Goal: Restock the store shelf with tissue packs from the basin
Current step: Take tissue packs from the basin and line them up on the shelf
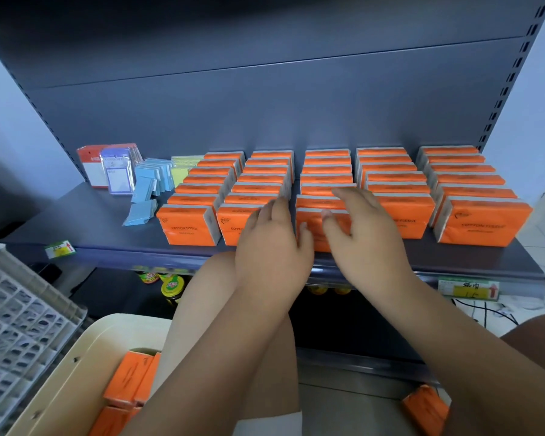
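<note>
Five rows of orange packs (390, 184) stand on the shelf (107, 215). Both hands frame the front pack (312, 239) of the middle row. The left hand (271, 243) lies along its left side, fingers straight, thumb touching it. The right hand (365, 234) rests on top, fingers loosely spread (neither grips it). More packs lie in the cream basin (76, 357) at lower left, beside a grey crate (13, 325)

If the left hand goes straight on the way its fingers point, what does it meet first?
Likely the tissue packs left of the gap, which the fingertips of the left hand almost touch; it could slip into the gap. Depth is unclear.
</note>
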Demonstrator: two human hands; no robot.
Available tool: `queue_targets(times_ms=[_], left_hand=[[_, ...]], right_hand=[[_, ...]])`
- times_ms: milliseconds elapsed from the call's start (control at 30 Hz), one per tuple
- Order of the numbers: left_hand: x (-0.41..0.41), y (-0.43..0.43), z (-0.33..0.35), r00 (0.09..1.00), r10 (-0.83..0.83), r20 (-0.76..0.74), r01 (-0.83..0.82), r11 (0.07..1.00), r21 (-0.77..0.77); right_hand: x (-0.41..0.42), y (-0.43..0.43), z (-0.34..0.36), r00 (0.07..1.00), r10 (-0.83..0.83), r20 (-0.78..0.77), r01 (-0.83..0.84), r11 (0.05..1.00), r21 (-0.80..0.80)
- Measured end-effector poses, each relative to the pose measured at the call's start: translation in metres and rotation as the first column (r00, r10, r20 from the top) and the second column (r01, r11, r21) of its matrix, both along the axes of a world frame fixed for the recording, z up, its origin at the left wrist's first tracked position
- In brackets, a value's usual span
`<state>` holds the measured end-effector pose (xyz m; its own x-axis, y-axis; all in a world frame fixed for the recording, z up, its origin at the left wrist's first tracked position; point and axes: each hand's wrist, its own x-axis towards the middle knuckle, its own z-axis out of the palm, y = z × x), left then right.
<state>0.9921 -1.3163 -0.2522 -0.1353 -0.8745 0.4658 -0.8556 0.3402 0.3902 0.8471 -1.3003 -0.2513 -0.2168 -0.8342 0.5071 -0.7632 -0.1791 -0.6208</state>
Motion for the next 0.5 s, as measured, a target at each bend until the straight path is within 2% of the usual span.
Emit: queue_targets(times_ms=[67,167,233,500], left_hand=[[0.015,0.010,0.007,0.995,0.054,0.080,-0.049,0.997,-0.064],[0.047,0.029,0.018,0.981,0.133,0.140,-0.133,0.991,-0.012],[0.077,0.042,0.022,0.974,0.189,0.125,-0.196,0.980,0.043],[0.211,0.101,0.023,0.856,0.488,0.171,-0.501,0.865,0.036]], right_hand=[[0.014,0.005,0.006,0.992,0.104,-0.066,-0.104,0.995,0.008],[0.042,0.012,0.017,0.974,0.217,-0.070,-0.215,0.976,0.039],[0.067,0.017,0.025,0.955,0.288,-0.067,-0.287,0.958,0.027],[0.196,0.034,0.030,0.810,0.567,-0.148,-0.564,0.823,0.067]])
